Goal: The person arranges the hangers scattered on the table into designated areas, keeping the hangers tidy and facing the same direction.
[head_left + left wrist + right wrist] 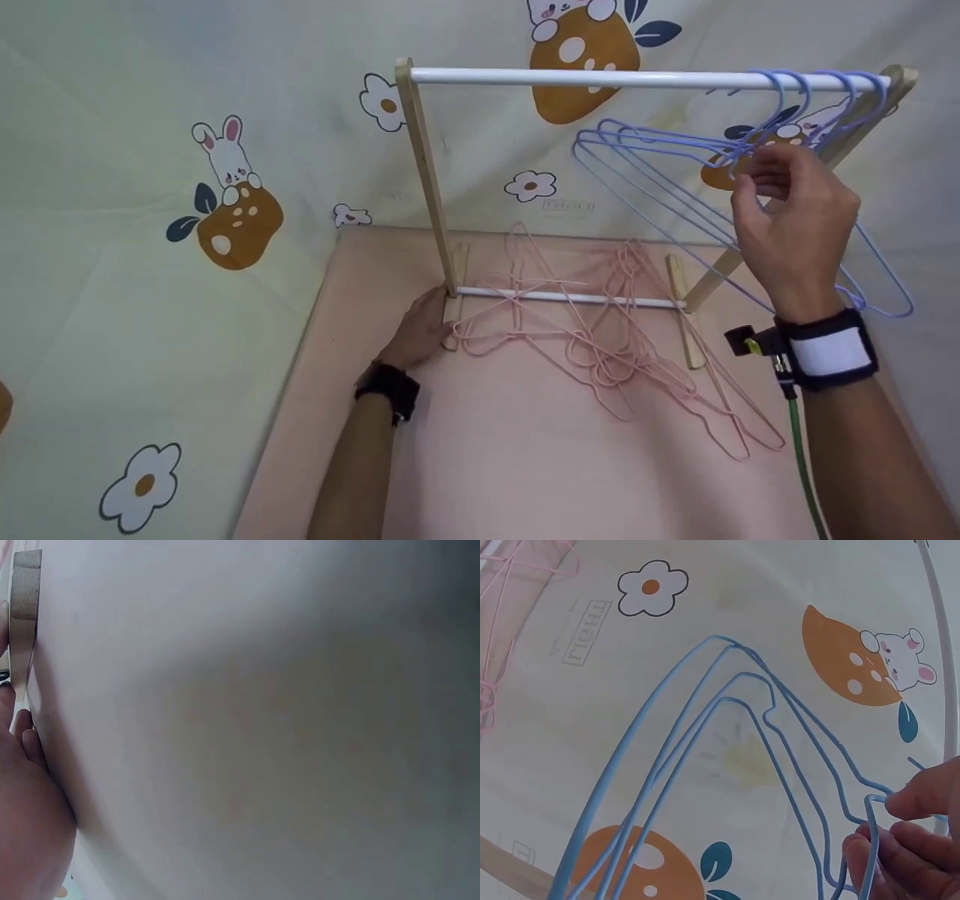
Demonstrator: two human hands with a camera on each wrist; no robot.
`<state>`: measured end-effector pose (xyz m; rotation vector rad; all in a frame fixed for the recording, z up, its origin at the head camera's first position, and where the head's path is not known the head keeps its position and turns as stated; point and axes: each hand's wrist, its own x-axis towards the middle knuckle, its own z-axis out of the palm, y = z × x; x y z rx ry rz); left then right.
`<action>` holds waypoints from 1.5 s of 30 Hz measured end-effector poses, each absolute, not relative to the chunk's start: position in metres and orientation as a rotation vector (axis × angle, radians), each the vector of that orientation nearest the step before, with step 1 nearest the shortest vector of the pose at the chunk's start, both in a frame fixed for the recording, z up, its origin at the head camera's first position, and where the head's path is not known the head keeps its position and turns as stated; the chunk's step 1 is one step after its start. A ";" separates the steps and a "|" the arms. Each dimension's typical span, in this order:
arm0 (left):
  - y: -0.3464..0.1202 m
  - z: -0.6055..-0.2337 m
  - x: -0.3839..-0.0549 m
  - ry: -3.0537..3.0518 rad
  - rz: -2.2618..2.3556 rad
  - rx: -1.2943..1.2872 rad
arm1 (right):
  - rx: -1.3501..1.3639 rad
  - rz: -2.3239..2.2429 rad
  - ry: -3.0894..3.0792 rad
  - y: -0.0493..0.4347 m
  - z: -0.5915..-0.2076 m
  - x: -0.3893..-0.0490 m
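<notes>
Head: left hand (416, 326) gripped the rack foot (462, 264); right hand (799, 206) at 4 blue hangers (675, 139) hooked on the rail's (600, 78) right end. Step, judged: settling blue hangers.

Left wrist: fingers (34, 746) bracketed the rack foot.

Right wrist: fingers curled at blue hangers; could not tell if pinching. Next likely called for clean release.

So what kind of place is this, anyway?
Possibly a small staged corner for filming handwork: a backdrop printed with rabbits and flowers, a clothes rack with blue hangers hooked on its rod, and a wristband trailing a green cable.
</notes>
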<state>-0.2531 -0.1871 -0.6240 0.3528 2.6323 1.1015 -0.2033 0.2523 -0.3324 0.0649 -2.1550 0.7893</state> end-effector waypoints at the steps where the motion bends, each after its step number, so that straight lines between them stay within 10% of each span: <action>1: -0.187 -0.624 -0.253 2.633 1.106 0.362 | 0.057 0.789 -2.151 0.252 -0.332 -0.203; 19: -0.188 -0.623 -0.253 2.657 1.094 0.360 | 0.209 0.723 -2.068 0.239 -0.359 -0.166; 45: -0.187 -0.625 -0.254 2.652 1.092 0.387 | 0.164 0.666 -2.334 0.304 -0.534 -0.164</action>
